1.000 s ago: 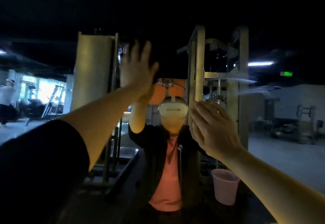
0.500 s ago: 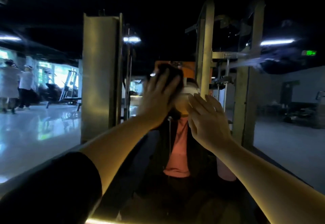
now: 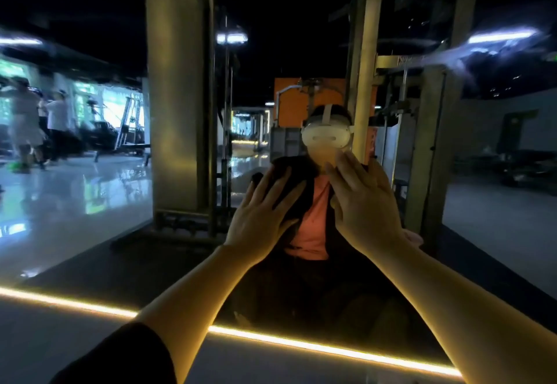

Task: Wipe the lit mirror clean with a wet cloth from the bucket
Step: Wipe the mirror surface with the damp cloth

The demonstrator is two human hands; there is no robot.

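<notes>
Both hands are raised flat against the mirror (image 3: 90,202), side by side near its middle. The left hand (image 3: 262,217) has its fingers straight and spread wide, pressing a dark cloth (image 3: 289,190) against the glass; the cloth shows between and beyond the fingers as a dark bunch. The right hand (image 3: 361,205) lies just right of it, fingers straight and close together, palm toward the glass and holding nothing; whether it touches the cloth's edge cannot be told.

The mirror's near lower edge is marked by a glowing yellow light strip (image 3: 301,343) that runs from the left edge down toward the lower right, passing under both forearms. Above the strip, wide stretches of glass lie open to the left and to the right of the hands. The reflection shows a glossy floor, gym machine frames (image 3: 180,112) and far-off people at left.
</notes>
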